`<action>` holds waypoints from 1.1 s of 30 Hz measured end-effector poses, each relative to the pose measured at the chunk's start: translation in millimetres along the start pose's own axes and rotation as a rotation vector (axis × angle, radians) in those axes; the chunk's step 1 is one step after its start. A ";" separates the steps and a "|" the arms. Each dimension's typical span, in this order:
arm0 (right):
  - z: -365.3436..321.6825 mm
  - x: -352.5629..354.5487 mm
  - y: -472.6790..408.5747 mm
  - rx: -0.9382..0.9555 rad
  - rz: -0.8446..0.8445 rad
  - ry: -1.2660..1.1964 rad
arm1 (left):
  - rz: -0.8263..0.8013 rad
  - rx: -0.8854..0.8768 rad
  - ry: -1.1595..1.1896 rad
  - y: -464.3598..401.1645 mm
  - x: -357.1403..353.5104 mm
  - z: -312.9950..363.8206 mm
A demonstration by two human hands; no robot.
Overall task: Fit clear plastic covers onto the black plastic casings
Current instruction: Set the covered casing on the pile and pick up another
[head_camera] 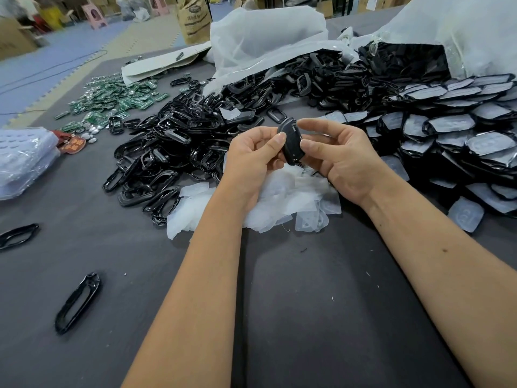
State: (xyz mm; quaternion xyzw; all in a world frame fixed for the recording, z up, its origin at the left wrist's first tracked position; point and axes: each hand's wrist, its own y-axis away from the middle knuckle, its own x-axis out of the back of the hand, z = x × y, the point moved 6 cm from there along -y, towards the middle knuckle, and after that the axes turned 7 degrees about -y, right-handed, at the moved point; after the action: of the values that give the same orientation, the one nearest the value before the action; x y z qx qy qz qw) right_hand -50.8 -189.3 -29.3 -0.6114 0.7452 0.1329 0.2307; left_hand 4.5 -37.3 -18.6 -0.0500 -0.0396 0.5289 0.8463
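While both hands pinch it, black casing (291, 142) stands upright.

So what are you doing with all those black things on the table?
A person is putting small parts together. Both hands, the left hand and the right hand, pinch one black casing above a heap of clear covers. To the left lies a pile of empty black casings; to the right lie finished casings with covers. Green circuit boards sit farther back on the grey table.
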 end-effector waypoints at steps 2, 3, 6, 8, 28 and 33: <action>0.2 0.5 -0.1 -0.003 -0.009 -0.015 | -0.005 0.007 0.000 0.4 -0.6 0.6; 0.3 0.6 -0.3 -0.002 -0.012 -0.017 | -0.005 0.012 0.000 0.6 -0.7 0.9; -0.8 1.0 0.1 0.019 -0.011 -0.008 | -0.003 0.027 0.000 1.2 -1.0 0.8; -2.3 0.7 2.6 0.063 0.017 0.029 | 0.011 0.025 0.001 1.8 -0.9 1.5; -165.9 76.7 51.1 0.465 0.586 1.662 | -0.156 -0.396 -0.668 -16.1 -178.7 60.3; -167.1 86.9 52.4 0.331 0.494 1.705 | -0.091 -0.414 -0.710 -9.8 -177.2 51.5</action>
State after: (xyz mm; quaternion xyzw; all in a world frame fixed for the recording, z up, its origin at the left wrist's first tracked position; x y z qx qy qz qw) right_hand -144.7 -332.0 65.7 -0.2840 0.7828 -0.4289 -0.3501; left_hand -70.5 -198.7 31.3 -0.0318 -0.4368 0.4560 0.7747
